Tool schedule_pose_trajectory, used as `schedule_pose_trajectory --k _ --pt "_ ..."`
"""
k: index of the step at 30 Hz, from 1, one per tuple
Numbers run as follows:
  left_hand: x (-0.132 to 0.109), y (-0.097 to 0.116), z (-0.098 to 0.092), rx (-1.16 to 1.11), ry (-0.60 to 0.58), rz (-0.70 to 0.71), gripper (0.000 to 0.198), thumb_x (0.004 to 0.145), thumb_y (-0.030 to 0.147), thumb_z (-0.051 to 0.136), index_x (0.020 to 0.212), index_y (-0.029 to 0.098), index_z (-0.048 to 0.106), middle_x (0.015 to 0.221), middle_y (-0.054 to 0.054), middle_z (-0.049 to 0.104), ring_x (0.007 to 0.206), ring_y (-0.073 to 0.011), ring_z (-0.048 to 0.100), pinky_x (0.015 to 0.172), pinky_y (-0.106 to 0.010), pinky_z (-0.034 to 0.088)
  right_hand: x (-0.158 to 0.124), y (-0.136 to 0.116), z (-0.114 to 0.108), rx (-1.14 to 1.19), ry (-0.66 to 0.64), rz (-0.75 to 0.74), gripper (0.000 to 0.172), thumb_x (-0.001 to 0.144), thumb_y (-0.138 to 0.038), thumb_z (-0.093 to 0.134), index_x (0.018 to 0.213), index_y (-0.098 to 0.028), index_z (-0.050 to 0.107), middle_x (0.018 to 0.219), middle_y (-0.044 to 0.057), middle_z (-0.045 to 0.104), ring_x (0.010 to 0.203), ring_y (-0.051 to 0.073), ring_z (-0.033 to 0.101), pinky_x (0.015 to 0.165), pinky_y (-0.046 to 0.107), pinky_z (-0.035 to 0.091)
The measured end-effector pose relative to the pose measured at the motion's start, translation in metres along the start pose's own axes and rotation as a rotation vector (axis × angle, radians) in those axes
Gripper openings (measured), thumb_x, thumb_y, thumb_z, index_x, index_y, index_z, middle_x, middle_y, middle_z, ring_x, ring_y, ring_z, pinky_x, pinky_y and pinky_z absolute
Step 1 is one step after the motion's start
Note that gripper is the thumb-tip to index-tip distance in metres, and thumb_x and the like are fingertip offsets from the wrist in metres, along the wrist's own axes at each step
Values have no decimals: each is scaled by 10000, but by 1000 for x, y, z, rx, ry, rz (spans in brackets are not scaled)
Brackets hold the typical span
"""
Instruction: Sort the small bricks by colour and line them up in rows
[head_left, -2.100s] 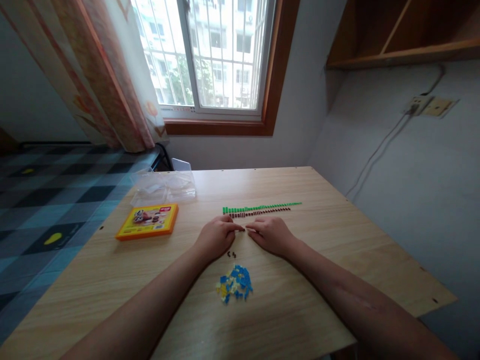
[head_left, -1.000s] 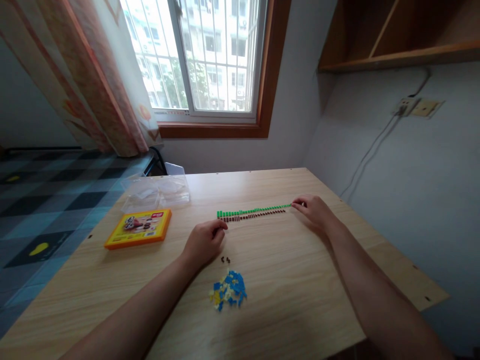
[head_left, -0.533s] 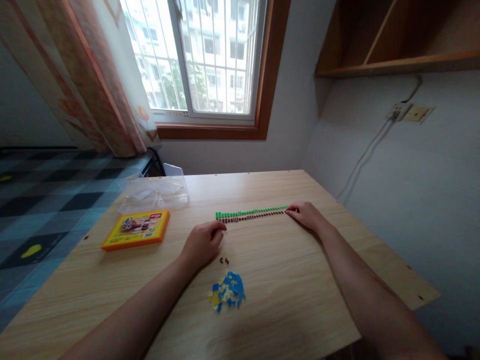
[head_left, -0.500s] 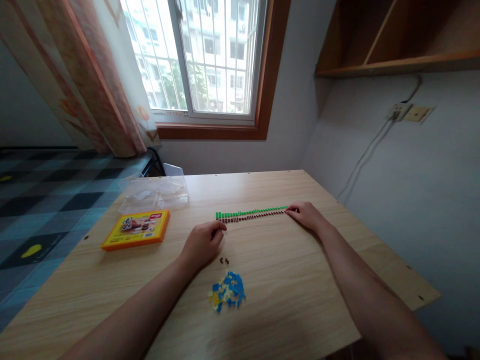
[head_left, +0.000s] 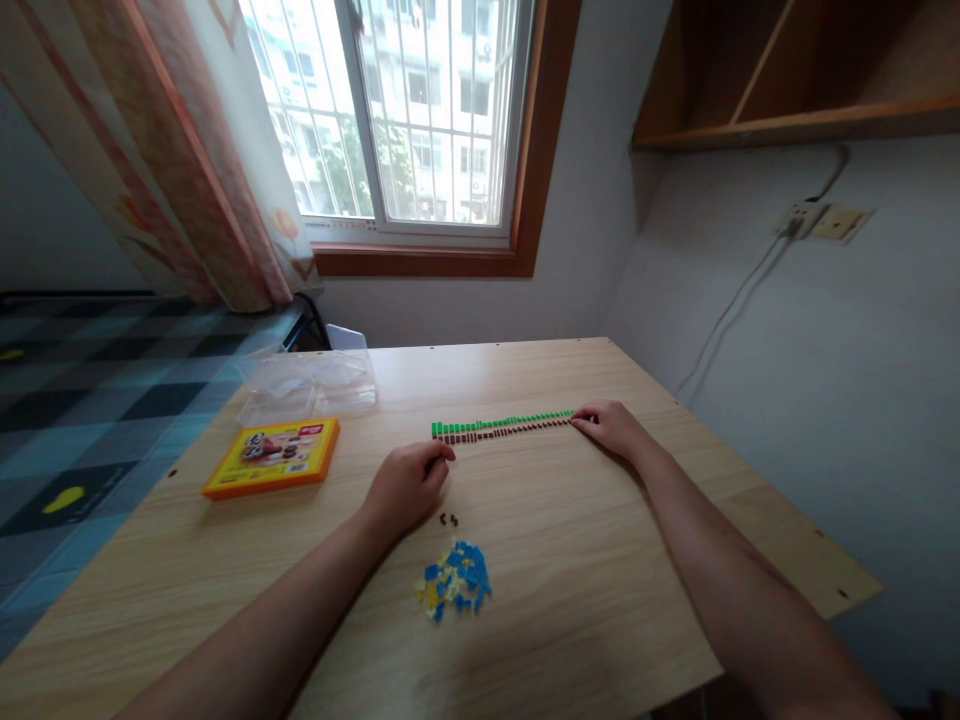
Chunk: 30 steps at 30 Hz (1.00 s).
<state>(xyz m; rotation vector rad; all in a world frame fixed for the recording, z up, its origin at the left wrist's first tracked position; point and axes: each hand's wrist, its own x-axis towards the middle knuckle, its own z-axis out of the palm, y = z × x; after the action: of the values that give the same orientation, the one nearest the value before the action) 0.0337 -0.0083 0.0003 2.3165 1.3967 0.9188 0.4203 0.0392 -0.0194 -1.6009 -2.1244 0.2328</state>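
Two long rows of tiny building bricks run side by side across the table, a green row [head_left: 491,424] behind and a brown row [head_left: 499,434] in front. At the right end of the brown row, my right hand [head_left: 609,428] has its thumb and index fingertips pinched together; whatever is between them is too small to tell. My left hand [head_left: 409,485] rests by the row's left end with curled fingers, their grip hidden. Just in front of it lie a few loose brown bricks [head_left: 453,520]. Closer to me is a loose pile of blue and yellow bricks [head_left: 469,570].
A yellow-orange box [head_left: 274,458] with a printed top lies left on the wooden table [head_left: 570,580]. Behind it stand clear plastic trays [head_left: 307,385]. Beyond the table are a window, a wall, and a bed at the left.
Both hands stay at the ends of the brown row, almost still. The view has shifted very slightly.
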Motion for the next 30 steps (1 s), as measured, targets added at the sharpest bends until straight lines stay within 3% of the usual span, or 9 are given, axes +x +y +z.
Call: schedule_pose_trajectory --k 10,15,18,20,25,30 --pt "-1 1 -1 -5 -7 4 225 822 187 502 835 203 726 737 -11 728 650 -159 627 701 -274 484 -1 0 0 12 -6 10 222 899 -332 611 936 -211 794 917 55 775 815 207 678 742 301 475" --pt "0 0 0 44 -35 -17 199 810 185 504 745 207 691 689 -9 702 646 -160 608 653 -264 446 -4 -15 -3 32 96 -2 237 896 -360 620 840 -190 775 850 64 760 748 198 652 712 302 458" --pt "2 2 -2 93 -122 -18 202 800 185 501 699 207 675 680 -24 690 651 -171 597 633 -273 420 -9 -41 -2 90 155 -82 333 933 -411 594 739 -179 734 736 58 719 693 184 614 685 300 437" --pt "3 5 -4 113 -184 -6 210 795 188 496 679 208 670 692 -33 690 661 -181 590 628 -281 412 -14 -64 2 124 118 -145 391 955 -435 574 700 -173 712 669 50 675 641 165 573 641 292 410" --pt "7 10 -18 36 -380 6 189 724 174 510 619 207 663 693 -25 685 643 -173 576 598 -269 402 -24 -119 21 248 -100 -345 297 918 -350 630 688 -175 701 640 20 640 611 136 543 604 262 386" --pt "10 4 -32 -140 -618 -37 152 700 221 568 738 202 714 743 -4 694 681 -160 601 586 -235 419 -26 -138 35 329 -197 -417 219 883 -296 651 716 -172 719 668 17 660 606 122 554 587 237 382"
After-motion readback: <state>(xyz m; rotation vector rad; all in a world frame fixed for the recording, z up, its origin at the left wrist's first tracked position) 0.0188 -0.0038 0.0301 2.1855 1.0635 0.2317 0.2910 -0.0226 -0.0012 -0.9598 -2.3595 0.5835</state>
